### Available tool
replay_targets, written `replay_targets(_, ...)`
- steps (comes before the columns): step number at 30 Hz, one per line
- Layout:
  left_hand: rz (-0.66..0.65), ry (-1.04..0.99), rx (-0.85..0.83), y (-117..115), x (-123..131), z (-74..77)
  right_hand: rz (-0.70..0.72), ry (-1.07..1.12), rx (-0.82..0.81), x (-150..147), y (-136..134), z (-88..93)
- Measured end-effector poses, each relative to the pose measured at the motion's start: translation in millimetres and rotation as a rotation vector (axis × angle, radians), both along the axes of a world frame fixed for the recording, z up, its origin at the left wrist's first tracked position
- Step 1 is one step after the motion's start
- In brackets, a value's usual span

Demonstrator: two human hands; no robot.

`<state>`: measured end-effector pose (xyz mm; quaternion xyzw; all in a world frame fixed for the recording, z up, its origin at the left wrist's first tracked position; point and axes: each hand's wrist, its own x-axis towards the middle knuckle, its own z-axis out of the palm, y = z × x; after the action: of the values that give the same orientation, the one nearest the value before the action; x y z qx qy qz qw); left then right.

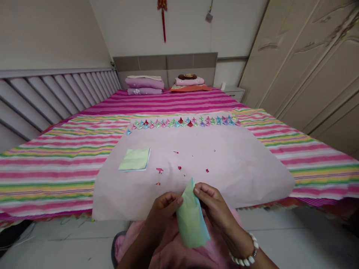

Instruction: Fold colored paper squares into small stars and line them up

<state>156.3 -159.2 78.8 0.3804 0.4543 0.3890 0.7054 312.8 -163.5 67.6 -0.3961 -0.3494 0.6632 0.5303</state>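
Observation:
Between my two hands is a folded piece of green and blue paper, held upright over my lap at the bed's near edge. My left hand pinches its left side near the top. My right hand, with a white bead bracelet on the wrist, pinches the upper right corner. Beyond them, on the pale sheet, a stack of square paper lies to the left, light green on top with blue beneath. Small folded paper pieces in many colours line the sheet's far edge.
A striped bedspread surrounds the sheet, which has small red printed marks. Folded bedding and a pink pile stand by the headboard. A white railing runs along the left, a wardrobe along the right.

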Motion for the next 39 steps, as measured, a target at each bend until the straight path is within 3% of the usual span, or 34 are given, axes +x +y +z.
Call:
replay_targets(7, -0.016, -0.168, -0.063, -1.2, 0.9, -1.2, -0.081, -0.039, -0.005, 0.0, 1.7, -2.7)
replay_targets(14, 0.0, -0.055, 0.149, 1.4, -0.7, -10.8, -0.221, -0.189, 0.055, -1.5, 3.1, 0.3)
replay_targets(19, 0.026, -0.013, 0.045, -1.4, 5.3, -5.9, -0.198, -0.106, 0.093, -5.3, 3.2, 1.6)
replay_targets(24, -0.003, -0.091, -0.036, -0.6, 9.4, -3.4, -0.266, -0.202, 0.155, -3.8, 4.7, -6.2)
replay_targets(29, 0.115, 0.139, 0.219, -1.3, 7.4, -18.4, -0.381, -0.375, 0.207, -6.2, 5.2, -11.8)
replay_targets(32, 0.125, 0.247, 0.294, -2.7, 6.2, -26.3, -0.378, -0.362, 0.208, -6.4, 7.6, -13.0)
replay_targets(35, 0.127, 0.131, 0.068, -1.1, 5.0, -23.8, -0.346, -0.286, 0.151, -1.5, 13.6, -15.2)
replay_targets(37, 0.13, 0.022, -0.145, 1.1, 2.9, -16.9, -0.314, -0.224, 0.082, 3.5, 18.6, -17.5)
replay_targets(39, 0.152, -0.038, -0.254, 3.6, -0.6, -8.4, -0.265, -0.138, 0.019, 7.4, 22.7, -20.1)
